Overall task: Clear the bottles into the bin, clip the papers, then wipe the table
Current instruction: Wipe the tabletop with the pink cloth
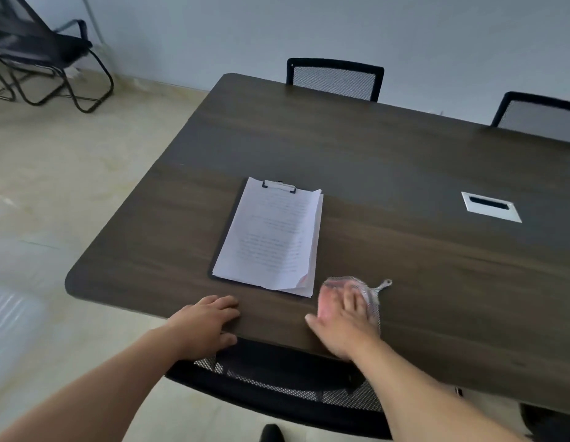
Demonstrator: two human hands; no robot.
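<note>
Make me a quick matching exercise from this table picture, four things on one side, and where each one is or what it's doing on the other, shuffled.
Things:
1. left hand
2. right hand
3. papers
4. cable port

States:
A. clipped on a clipboard
B. set into the table top, far right
C. pressing flat on a cloth
D. resting on the table's near edge

Pairs: 1-D, 2-C, 3-A, 4-B

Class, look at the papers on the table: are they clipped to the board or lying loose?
Clipped. The papers lie stacked on the clipboard, with the clip closed over their top edge; the lower right corners fan out slightly.
</note>
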